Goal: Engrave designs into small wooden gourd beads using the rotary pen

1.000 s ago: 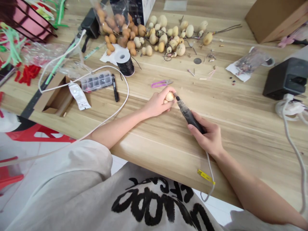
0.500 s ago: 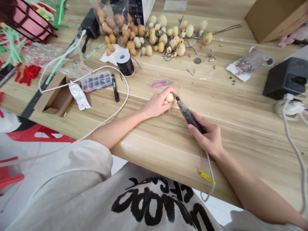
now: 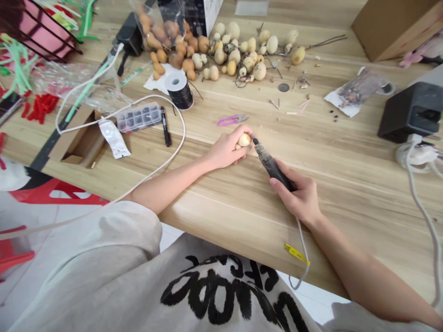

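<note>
My left hand (image 3: 224,150) is shut around a small pale dried gourd (image 3: 244,139), with its top showing past my fingers and the rest hidden. My right hand (image 3: 298,193) grips a dark rotary engraving pen (image 3: 272,166) like a pencil. The pen's narrow black tip sits at the gourd's right side, touching it or very nearly so. A thin pale cable runs from the pen's rear end, under my right hand and over the table's front edge. Both forearms rest on the wooden table (image 3: 221,203).
Purple-handled scissors (image 3: 232,120) lie just beyond my hands. Farther back are a heap of dried gourds (image 3: 235,57), a black thread spool (image 3: 180,92), and scattered small metal bits. A compartment box (image 3: 138,117) and black marker (image 3: 166,127) lie left; a black power unit (image 3: 411,113) stands right.
</note>
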`<control>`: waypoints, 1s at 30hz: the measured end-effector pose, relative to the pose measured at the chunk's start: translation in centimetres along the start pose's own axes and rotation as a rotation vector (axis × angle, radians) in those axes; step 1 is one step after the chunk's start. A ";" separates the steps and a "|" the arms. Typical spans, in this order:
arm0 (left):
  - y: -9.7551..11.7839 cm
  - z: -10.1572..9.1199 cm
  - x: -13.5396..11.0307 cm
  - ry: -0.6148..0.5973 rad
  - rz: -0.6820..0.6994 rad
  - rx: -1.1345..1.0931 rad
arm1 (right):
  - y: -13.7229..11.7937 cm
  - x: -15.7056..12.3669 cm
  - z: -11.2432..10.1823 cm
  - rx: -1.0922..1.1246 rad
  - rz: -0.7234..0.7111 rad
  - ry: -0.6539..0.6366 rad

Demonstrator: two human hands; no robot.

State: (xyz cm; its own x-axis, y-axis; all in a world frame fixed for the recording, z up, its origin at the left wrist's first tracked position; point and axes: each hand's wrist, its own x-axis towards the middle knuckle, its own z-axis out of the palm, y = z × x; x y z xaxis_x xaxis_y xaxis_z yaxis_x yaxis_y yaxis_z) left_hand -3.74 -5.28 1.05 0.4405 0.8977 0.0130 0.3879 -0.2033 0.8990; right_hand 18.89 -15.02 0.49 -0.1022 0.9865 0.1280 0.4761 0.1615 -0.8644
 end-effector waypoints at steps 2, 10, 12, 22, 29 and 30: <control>0.0 0.0 0.0 -0.001 0.003 0.006 | 0.0 0.0 0.0 0.008 0.003 0.003; 0.1 0.0 0.1 -0.002 -0.004 0.016 | 0.0 0.0 0.0 -0.001 0.013 0.000; 0.1 0.0 0.1 -0.002 -0.010 0.008 | 0.0 0.0 0.1 0.006 0.012 0.003; -0.2 0.1 0.0 0.012 0.000 -0.038 | 0.0 0.1 0.1 0.010 0.025 0.002; -0.3 0.1 0.2 0.022 -0.007 -0.077 | 0.0 0.2 -0.1 0.018 0.027 -0.020; -0.4 0.1 0.2 0.021 -0.003 -0.084 | 0.0 0.2 -0.1 0.021 0.029 -0.022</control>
State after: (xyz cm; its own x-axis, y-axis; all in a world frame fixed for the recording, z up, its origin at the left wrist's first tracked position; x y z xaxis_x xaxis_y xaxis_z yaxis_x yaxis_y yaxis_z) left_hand -3.71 -5.09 0.64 0.4223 0.9063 0.0186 0.3197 -0.1681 0.9325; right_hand 18.94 -14.86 0.53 -0.1082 0.9898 0.0925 0.4609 0.1324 -0.8775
